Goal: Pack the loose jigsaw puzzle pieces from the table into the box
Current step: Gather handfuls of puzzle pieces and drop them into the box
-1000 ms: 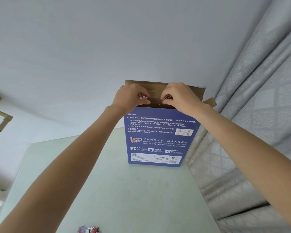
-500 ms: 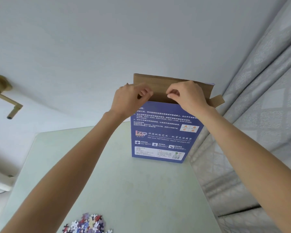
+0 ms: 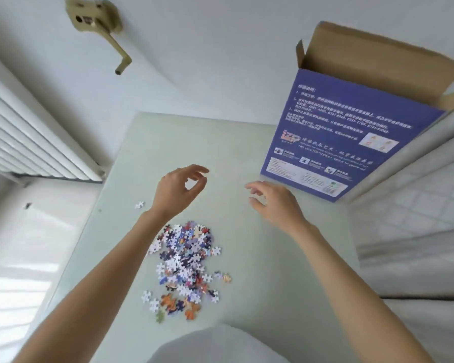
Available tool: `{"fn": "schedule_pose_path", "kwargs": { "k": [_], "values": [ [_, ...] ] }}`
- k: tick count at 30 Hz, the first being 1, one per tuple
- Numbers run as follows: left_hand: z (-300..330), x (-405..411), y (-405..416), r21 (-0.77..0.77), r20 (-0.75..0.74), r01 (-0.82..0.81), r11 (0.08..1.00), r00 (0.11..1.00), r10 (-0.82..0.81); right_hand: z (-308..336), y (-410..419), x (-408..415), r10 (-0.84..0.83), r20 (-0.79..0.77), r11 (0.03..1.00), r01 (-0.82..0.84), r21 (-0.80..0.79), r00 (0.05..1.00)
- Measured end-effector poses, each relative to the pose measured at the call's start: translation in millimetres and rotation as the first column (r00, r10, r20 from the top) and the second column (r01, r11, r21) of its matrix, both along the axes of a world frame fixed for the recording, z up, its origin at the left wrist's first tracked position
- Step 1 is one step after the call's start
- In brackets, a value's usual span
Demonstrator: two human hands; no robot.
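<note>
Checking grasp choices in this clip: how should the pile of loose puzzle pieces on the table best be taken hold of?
Probably by scooping rather than pinching. The pile of puzzle pieces lies flat and spread on the table, so the left hand and right hand, both empty above its far end, could come down on either side and cup inward, lifting a heap toward the open-topped box.

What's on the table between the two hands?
Nothing: in the head view, only bare pale green table shows between the left hand and right hand.
</note>
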State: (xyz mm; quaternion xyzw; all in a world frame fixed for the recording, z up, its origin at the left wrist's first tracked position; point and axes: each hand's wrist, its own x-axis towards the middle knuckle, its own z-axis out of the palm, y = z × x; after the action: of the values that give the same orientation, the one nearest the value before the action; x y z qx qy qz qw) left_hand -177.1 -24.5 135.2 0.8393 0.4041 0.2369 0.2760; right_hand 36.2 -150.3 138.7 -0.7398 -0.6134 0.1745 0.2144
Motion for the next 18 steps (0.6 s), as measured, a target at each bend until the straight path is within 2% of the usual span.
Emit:
{"fn": "schedule_pose_path", "kwargs": {
  "k": [2, 5, 9, 14, 18],
  "values": [
    [-30.3, -44.3, -11.0, -0.120, -0.155, -0.031, 0.992, 0.988, 0.012, -28.8, -4.3, -25.3, 0.090, -0.004, 0.982, -0.089, -0.168, 0.996],
    [-72.2, -101.8, -26.0, -0.235, -0.416, -0.106, 0.966, 0.910, -0.001, -70.5, -6.8, -66.3, 0.182, -0.044, 0.925, -0.187, -0.330, 0.982],
    [-107.0, -139.5, -30.4, -0.323, -0.571, -0.239, 0.916, 0.821, 0.013, -110.6, 4.8, -112.2, 0.131, -0.053, 0.881, -0.141, -0.451, 0.990],
    [-137.3, -150.8, -31.8, -0.354, -0.658, -0.368, 0.860, 0.751, 0.051, -135.9, 39.7, -142.0, -0.036, 0.049, 0.798, 0.058, -0.600, 0.998],
    [-154.0, -152.6, -39.4, -0.379, -0.598, -0.359, 0.853, 0.799, 0.071, -148.4, 48.0, -169.7, -0.051, 0.100, 0.783, 0.102, -0.614, 0.994]
  ]
}}
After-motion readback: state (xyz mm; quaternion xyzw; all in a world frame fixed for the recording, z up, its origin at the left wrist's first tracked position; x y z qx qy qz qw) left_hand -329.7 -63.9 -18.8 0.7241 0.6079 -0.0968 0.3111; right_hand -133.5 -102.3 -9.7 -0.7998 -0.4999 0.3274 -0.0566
